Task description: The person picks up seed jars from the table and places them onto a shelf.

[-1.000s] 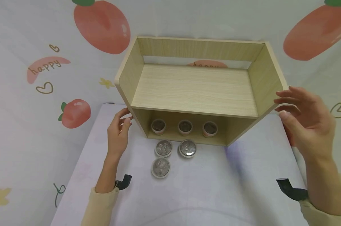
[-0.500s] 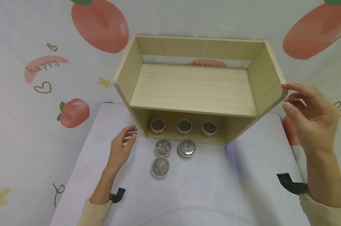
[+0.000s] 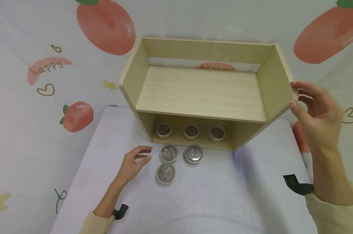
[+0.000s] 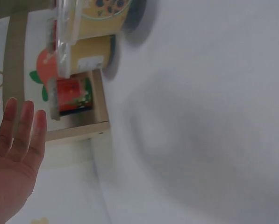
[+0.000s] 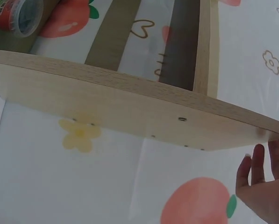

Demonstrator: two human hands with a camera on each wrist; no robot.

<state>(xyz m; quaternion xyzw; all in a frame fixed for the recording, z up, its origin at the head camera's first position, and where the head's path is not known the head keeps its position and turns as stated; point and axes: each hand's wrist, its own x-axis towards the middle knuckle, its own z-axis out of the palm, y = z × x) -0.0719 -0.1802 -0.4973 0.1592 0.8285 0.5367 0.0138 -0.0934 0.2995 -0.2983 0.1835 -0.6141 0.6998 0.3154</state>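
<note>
Biggest change from a second ago: the left hand was up at the left side panel of the two-tier pale wooden shelf, and now it's off that, out in front of the shelf's left front corner. Thumb and fingers are apart, nothing in them, near the round clear-lidded tubs but not touching. The right hand was loosely spread beside the shelf's right panel; now index finger and thumb are at that panel's front corner. Can't tell if that's a proper pinch or just a light touch. My read: only the right hand is on the shelf at this point, and the left is freed up.

The shelf doesn't look to have budged. It's upright on the white-covered bench, open front facing the person, long axis running left to right. Three small round cups stand lined up along that axis in its lower compartment. The three tubs sit lids up before the shelf's left half, two side by side along its front edge, one nearer the person.
</note>
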